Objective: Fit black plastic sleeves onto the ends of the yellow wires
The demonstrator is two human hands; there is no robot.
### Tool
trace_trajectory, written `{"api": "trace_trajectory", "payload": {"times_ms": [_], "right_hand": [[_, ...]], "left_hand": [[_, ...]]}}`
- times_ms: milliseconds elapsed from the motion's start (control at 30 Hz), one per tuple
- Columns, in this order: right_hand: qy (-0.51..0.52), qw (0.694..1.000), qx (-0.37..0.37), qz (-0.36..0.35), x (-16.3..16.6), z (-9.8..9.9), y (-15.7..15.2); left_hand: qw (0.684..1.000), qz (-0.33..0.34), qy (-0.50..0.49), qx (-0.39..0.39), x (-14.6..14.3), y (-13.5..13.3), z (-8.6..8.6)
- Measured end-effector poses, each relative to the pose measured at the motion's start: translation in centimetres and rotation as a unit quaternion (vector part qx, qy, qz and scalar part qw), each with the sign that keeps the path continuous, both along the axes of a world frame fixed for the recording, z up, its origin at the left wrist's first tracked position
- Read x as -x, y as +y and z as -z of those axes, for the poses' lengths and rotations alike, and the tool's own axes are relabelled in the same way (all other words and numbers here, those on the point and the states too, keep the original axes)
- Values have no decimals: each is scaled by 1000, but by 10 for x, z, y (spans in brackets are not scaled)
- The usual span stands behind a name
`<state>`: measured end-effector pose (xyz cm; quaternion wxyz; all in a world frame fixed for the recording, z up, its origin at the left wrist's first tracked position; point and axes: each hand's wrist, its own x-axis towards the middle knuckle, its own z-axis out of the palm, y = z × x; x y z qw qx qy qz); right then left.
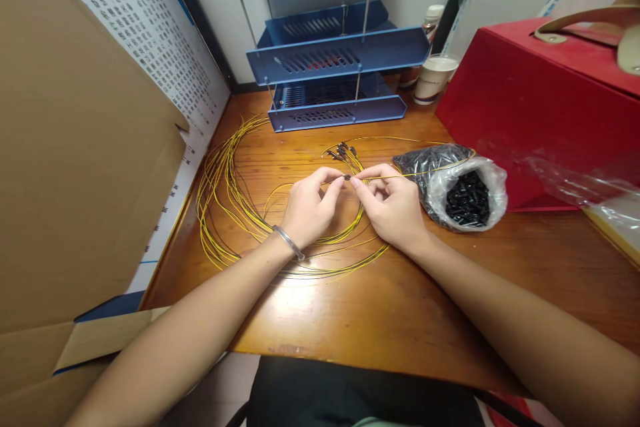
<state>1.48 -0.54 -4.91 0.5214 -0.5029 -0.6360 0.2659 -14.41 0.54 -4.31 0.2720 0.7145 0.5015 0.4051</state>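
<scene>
the left hand [309,209] pinches a small black piece [347,177] lying crosswise. just right of it, the right hand [399,209] pinches yellow wire [416,174].

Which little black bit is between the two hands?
The single bit between the left hand and right hand; others sit in the heap inside the bag or the bunch on yellow wires.

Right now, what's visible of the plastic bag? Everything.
The plastic bag sits on the tabletop, right of the right hand, beside the red box. It is clear, wrinkled and glossy, its whitish mouth spread open, exposing many small black pieces inside; more dark contents show through its far side. A thin yellow wire crosses over it in view; contact is unclear.
</scene>
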Motion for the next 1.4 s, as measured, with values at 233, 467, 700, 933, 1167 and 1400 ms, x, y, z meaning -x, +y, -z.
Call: {"api": "trace_trajectory", "payload": {"times_ms": [233,467,700,933,1167,1400], "right_hand": [[3,1000,-10,10,0,2,1],[-4,1000,-12,0,0,3,2],[-6,1000,-2,0,0,1,1],[6,1000,-7,2,0,3,1],[-10,1000,1,-2,-1,3,2],[7,1000,3,2,0,1,0]], "left_hand": [[1000,-12,0,2,2,3,2],[1000,26,-2,8,0,0,0],[1000,7,1,0,0,-1,1],[1000,10,-6,8,0,1,0],[1000,27,-6,15,-1,-2,-2],[1000,-11,6,8,1,0,0]]}}
